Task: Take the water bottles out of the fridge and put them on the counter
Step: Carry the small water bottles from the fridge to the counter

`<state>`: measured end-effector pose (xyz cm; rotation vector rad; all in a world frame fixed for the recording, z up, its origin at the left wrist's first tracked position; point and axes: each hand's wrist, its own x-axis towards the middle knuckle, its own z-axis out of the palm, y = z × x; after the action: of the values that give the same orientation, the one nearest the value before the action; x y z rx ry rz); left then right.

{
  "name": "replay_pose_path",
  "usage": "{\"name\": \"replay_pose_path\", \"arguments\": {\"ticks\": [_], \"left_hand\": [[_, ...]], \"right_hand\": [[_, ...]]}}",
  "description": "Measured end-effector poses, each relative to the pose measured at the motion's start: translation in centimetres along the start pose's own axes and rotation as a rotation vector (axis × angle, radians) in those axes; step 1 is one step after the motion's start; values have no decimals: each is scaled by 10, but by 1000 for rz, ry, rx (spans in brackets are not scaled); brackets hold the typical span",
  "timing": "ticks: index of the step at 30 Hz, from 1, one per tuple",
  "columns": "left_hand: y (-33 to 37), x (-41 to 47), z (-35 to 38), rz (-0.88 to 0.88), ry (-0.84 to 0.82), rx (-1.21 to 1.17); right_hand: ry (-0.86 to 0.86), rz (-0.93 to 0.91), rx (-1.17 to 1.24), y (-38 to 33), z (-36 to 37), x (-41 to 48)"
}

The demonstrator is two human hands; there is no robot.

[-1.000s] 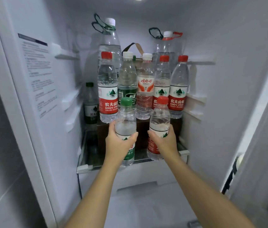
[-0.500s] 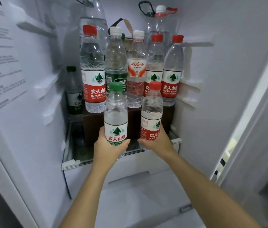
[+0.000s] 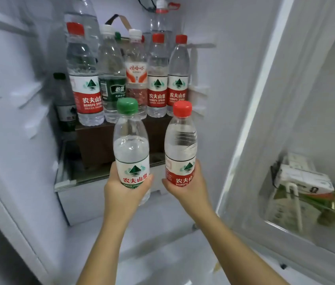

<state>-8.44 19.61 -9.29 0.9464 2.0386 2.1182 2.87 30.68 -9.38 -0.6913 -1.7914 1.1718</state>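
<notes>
my left hand [image 3: 125,190] is gripping the green-capped bottle [image 3: 131,149], my right hand [image 3: 186,189] the red-capped bottle [image 3: 181,147], both upright just in front of the fridge shelf [image 3: 65,183]; i'm aiming straight back, squeezing gently.

bottle row [image 3: 135,77] blocking shelf [image 3: 65,183] back, open room before it, fridge door [image 3: 255,120] close at right
</notes>
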Motion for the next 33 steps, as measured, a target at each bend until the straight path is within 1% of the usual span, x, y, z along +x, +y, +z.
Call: {"name": "replay_pose_path", "arguments": {"ticks": [3,7,10,15,20,23,33], "left_hand": [[13,-48,10,-43,-45,-15],[35,-106,28,-80,-151,-56],[53,-144,42,-84,-208,-128],[89,-217,71,-75,-321,-184],[118,-297,109,-79,-475,-228],[135,-337,136,-96,-567,-260],[175,-427,252,-2,-912,-196]], "right_hand": [[26,33,-14,-10,-34,-37],[63,50,-9,-18,-83,-87],[115,63,-10,-21,-124,-125],[215,117,-45,-25,-197,-196],[374,164,-68,-29,-277,-259],[471,202,-129,-32,-323,-289],[824,332,-256,-30,-455,-354]]}}
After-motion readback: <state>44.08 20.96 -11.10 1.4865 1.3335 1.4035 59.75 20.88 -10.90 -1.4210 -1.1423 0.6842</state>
